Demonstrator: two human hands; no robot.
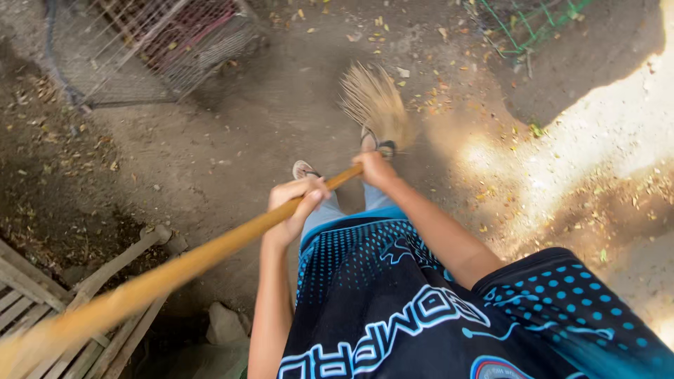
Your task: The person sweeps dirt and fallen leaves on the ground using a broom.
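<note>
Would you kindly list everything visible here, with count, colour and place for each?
broom: one, orange-yellow stick with straw-coloured bristles, crossing from lower left to the ground ahead at top centre
wire cage: one, grey mesh, top left
green netting: one, top right
wooden slats: several, weathered grey, bottom left
dry leaves: many, yellow-brown, scattered on the dirt ground
sandals: two, pale, on the feet at centre
shirt: one, black and blue, bottom
left hand: one, gripping the stick mid-shaft
right hand: one, gripping the stick nearer the bristles
</note>
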